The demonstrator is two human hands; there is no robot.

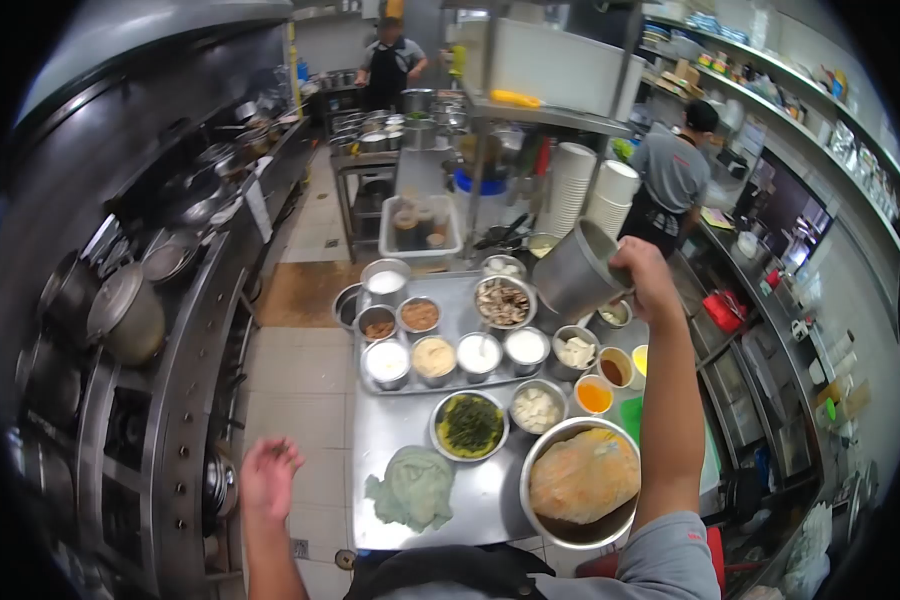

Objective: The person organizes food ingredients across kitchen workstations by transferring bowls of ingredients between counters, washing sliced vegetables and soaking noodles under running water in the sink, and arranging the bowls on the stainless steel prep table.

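My right hand is closed on the rim of a tall grey metal pot, held tilted above the right side of the worktable. Its contents are hidden. Away from the table, over the floor at left, my left hand is raised with loosely curled fingers, somewhat blurred, and nothing clear in it. Below my right arm stands a steel bowl with a large orange-white mass in a bag. Close by are a bowl of dark green leaves, a bowl of white chunks and a crumpled green cloth.
A metal tray carries several tins of white and brown ingredients. Cups of orange liquid and brown sauce stand right. Stacked white tubs are behind. A stove lines the left. Two people work farther back.
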